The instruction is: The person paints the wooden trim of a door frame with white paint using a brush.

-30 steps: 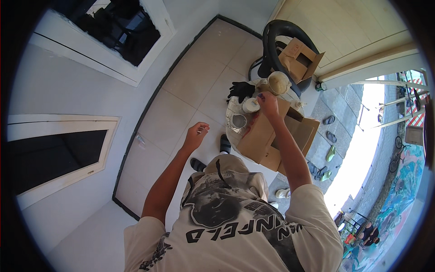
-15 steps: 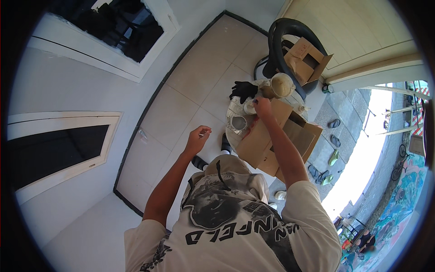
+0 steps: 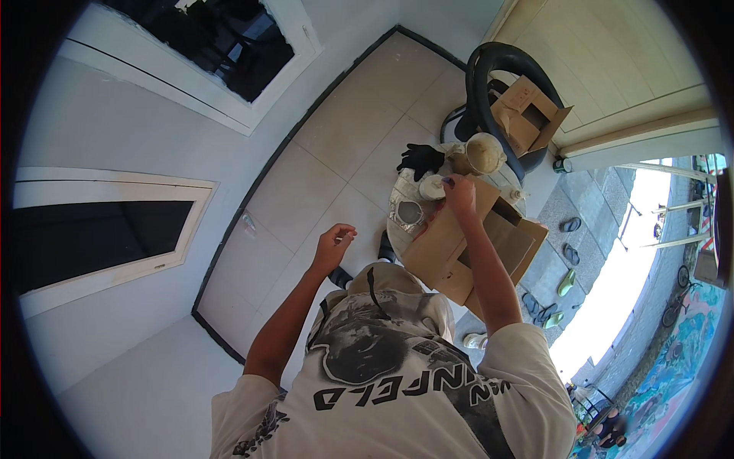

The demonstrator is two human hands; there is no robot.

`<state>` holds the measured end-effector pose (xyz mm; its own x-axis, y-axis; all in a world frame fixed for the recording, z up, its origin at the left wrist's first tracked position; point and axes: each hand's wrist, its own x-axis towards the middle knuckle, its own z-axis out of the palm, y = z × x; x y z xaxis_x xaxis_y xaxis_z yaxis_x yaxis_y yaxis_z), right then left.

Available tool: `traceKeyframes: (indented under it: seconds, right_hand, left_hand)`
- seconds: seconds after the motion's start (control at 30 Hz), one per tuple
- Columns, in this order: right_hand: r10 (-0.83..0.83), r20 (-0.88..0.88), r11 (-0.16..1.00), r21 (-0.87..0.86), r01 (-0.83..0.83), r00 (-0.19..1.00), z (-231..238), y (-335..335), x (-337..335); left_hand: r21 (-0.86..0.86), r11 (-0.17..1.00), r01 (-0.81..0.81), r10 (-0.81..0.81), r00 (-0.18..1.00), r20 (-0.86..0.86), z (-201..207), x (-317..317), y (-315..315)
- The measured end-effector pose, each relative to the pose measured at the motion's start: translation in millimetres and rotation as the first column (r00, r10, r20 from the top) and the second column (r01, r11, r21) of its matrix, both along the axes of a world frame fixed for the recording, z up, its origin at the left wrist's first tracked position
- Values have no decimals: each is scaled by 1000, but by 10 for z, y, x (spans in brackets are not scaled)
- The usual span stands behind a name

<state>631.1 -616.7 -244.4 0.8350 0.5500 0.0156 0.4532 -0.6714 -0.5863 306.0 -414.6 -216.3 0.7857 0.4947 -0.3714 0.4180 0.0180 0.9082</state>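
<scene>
My right hand (image 3: 460, 196) reaches over the small round table (image 3: 397, 236), its fingers pinched beside a white round tub (image 3: 432, 189). Something small and dark shows at its fingertips, too small to name. Away from the table, my left hand (image 3: 334, 248) hangs in the air with curled fingers; whether they hold anything is hidden. A black glove (image 3: 421, 159) lies just beyond the tub, and a stained plastic bucket (image 3: 485, 153) stands behind it. Nearer me are a round grey disc (image 3: 410, 213) and a large open cardboard box (image 3: 432, 249) under my right forearm.
A small bottle (image 3: 514, 194) stands at the table's right side. Behind the table, a black chair (image 3: 477, 96) bears another open cardboard box (image 3: 527, 111). A can (image 3: 562, 165) stands by the doorway. Sandals (image 3: 571, 254) and green clogs (image 3: 566, 283) lie on the paving to the right.
The whole view has shifted slightly, moving the scene right and down. More of the white tub now shows beside my right hand. My left hand stays raised, its fingers still curled.
</scene>
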Motion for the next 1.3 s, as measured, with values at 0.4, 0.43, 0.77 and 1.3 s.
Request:
traceKeyframes:
  seconds: [0.4,0.43,0.77,1.3]
  right_hand:
    - [-51,-52,994,90,55,997,-106,-166,-163]
    - [-55,-59,993,105,61,997,-92,-181,-158]
    - [-34,-54,985,165,43,998,-35,-264,-138]
    - [-11,12,994,108,10,1000,-119,-273,-105]
  left_hand:
    - [-24,998,-63,65,995,79,-4,-31,-54]
    - [-22,998,-63,64,995,80,0,-27,-50]
    - [-24,997,-72,74,993,89,66,8,-14]
    - [43,996,-82,79,994,72,137,24,26]
